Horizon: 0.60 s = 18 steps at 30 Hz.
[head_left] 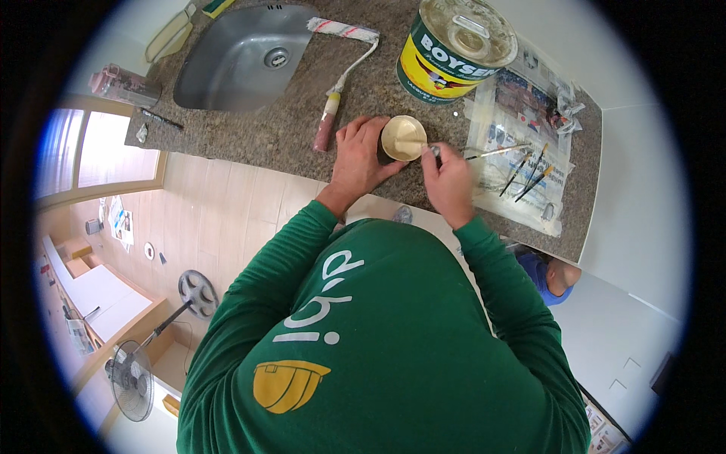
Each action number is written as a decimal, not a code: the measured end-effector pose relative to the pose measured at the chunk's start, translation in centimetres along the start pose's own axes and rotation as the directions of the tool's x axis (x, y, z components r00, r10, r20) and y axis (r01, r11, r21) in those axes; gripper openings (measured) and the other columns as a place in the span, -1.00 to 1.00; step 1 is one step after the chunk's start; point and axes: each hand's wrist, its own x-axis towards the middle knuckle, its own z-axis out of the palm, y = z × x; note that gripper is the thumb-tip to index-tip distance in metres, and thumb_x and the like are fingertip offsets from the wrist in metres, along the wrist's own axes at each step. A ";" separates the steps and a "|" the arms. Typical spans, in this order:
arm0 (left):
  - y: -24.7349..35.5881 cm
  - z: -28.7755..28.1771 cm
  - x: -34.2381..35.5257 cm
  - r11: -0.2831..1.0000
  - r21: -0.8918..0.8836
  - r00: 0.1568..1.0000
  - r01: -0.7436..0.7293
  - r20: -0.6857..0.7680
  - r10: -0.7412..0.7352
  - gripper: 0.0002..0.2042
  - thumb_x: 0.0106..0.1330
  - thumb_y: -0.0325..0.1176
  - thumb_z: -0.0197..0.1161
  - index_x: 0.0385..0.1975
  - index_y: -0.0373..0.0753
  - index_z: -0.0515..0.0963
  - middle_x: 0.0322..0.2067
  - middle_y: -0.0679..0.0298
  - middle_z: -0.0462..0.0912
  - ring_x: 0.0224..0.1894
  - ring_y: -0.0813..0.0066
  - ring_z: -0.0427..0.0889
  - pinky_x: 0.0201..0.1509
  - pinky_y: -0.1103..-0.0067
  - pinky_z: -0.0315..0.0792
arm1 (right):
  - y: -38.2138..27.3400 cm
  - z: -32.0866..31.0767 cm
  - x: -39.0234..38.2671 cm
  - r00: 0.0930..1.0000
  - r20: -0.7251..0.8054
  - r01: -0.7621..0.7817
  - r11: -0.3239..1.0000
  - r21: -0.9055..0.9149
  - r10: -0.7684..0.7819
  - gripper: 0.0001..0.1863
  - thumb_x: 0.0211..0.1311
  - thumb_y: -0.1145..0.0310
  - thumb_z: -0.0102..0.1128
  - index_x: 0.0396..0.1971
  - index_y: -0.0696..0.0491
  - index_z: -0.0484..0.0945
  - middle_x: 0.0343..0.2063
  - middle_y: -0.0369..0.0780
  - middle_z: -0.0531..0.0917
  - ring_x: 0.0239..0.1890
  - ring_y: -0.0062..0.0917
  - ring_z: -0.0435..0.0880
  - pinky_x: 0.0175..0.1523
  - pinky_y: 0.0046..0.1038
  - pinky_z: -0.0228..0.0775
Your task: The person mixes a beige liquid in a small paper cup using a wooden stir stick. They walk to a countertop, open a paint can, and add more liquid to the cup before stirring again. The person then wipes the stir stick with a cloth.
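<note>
A small round cup point(392, 128) of cream-coloured paint sits at the counter's front edge. My left hand point(358, 157) is wrapped round its left side, with the thumb along the near rim. Over the cup's right rim, my right hand point(451, 181) pinches a thin tool with a pale end point(412, 141). That end dips into the paint; the fingers hide most of the tool, so its exact kind is unclear. To the left of the cup lies a paint roller point(327, 121) with a white sleeve. Behind it stands a large green and yellow paint can point(439, 72).
Several thin paintbrushes point(535, 184) rest on taped newspaper point(495, 181) at right. A metal sink point(227, 83) is set into the granite counter point(370, 87). A clear pinkish container point(125, 85) stands far left. Behind me are a standing fan point(131, 380) and another person point(550, 276).
</note>
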 end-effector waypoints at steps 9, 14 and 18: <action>-0.3 0.3 -0.1 1.000 -0.021 1.000 -0.006 -0.006 0.006 -0.11 -0.02 -0.13 0.75 0.39 -0.17 0.49 0.31 0.14 0.63 0.42 -0.04 0.49 0.46 0.10 0.27 | 0.1 -0.3 0.5 0.998 0.014 0.061 0.997 -0.043 -0.061 -0.73 0.54 0.24 0.28 -0.26 0.17 0.66 -0.40 0.05 0.73 -0.31 0.10 0.75 -0.22 0.03 0.53; -0.3 0.1 0.0 1.000 -0.013 1.000 -0.011 0.000 0.011 -0.10 -0.02 -0.14 0.75 0.41 -0.16 0.49 0.31 0.14 0.64 0.42 -0.04 0.49 0.46 0.10 0.27 | -0.3 0.9 0.7 0.995 0.047 -0.089 0.996 -0.007 0.089 -0.68 0.54 0.18 0.28 -0.31 0.16 0.63 -0.41 0.07 0.72 -0.31 0.11 0.74 -0.21 0.05 0.53; -0.4 0.1 -0.1 1.000 -0.014 1.000 -0.001 0.003 0.001 -0.09 -0.02 -0.13 0.76 0.41 -0.14 0.50 0.31 0.15 0.64 0.41 -0.03 0.50 0.47 0.10 0.27 | -0.1 3.9 2.0 0.999 -0.043 0.011 1.000 0.023 -0.010 -0.67 0.54 0.16 0.25 -0.29 0.16 0.63 -0.40 0.08 0.74 -0.32 0.13 0.74 -0.19 0.09 0.53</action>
